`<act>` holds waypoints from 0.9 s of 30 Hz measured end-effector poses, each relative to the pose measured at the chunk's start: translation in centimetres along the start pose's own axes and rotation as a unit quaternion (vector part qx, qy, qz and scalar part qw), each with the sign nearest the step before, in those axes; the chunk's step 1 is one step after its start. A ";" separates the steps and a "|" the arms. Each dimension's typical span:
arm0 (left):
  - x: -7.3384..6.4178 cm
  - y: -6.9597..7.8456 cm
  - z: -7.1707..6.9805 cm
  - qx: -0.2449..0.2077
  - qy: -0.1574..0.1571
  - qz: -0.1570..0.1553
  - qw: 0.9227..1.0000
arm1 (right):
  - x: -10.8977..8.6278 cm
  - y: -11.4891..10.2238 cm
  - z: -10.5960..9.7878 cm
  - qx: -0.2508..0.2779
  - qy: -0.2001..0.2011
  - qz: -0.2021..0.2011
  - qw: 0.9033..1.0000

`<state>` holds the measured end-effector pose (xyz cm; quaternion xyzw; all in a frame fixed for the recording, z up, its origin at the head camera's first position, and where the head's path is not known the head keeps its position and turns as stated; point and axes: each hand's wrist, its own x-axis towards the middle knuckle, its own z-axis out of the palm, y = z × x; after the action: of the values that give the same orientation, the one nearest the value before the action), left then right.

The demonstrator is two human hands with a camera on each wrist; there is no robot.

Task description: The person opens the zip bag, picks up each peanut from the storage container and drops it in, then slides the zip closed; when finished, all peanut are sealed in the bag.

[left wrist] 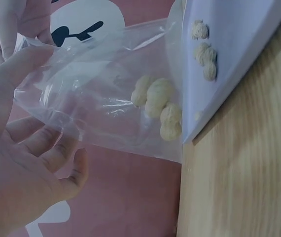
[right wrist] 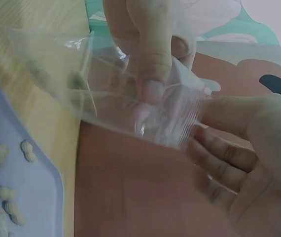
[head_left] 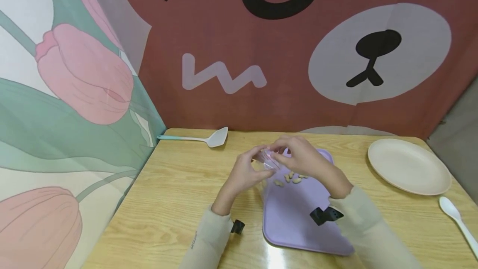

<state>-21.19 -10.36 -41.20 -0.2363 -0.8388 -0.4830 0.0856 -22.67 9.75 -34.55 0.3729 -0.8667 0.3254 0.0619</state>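
A clear zip bag (head_left: 269,160) hangs between both hands above the left edge of a purple tray (head_left: 298,223). Several unshelled peanuts (left wrist: 159,98) lie at the bottom of the bag in the left wrist view. My left hand (head_left: 245,172) holds the bag near its upper end, thumb on one side and fingers on the other. At the zip edge, my right hand (head_left: 301,157) pinches the plastic between thumb and fingers, as the right wrist view shows. More peanuts (right wrist: 13,213) are scattered on the far part of the tray.
A white spatula (head_left: 217,138) with a turquoise handle lies at the back left of the wooden table (head_left: 168,202). To the right are a beige oval plate (head_left: 408,166) and a white spoon (head_left: 453,211). A printed cloth (head_left: 224,111) hangs behind the table.
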 end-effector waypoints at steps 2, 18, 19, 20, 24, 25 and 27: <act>0.1 -0.1 -0.2 0.006 0.008 -0.001 1.000 | -0.2 0.1 -0.2 -0.003 0.014 -0.001 1.000; 0.2 0.4 -0.2 -0.007 0.028 0.000 1.000 | -2.9 3.5 -2.2 -0.034 0.016 0.055 0.998; 0.2 0.4 -0.2 -0.008 0.028 -0.001 1.000 | -3.1 3.9 -2.1 -0.037 0.012 0.058 0.998; 0.2 0.4 -0.2 -0.010 0.028 -0.001 1.000 | -3.3 4.2 -2.0 -0.039 0.009 0.061 0.997; 0.2 0.4 -0.3 -0.005 0.027 0.000 1.000 | -3.8 5.6 -1.4 -0.047 -0.003 0.074 0.996; 0.2 0.4 -0.4 -0.005 0.026 0.001 1.000 | -4.0 6.0 -1.2 -0.046 -0.007 0.079 0.996; 0.2 0.3 -0.4 -0.004 0.026 0.002 1.000 | -4.2 6.6 -0.8 -0.044 -0.020 0.093 0.994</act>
<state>-21.22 -10.52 -40.66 -0.2256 -0.8340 -0.4919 0.1079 -24.29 16.14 -38.86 0.2935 -0.9122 0.2841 0.0305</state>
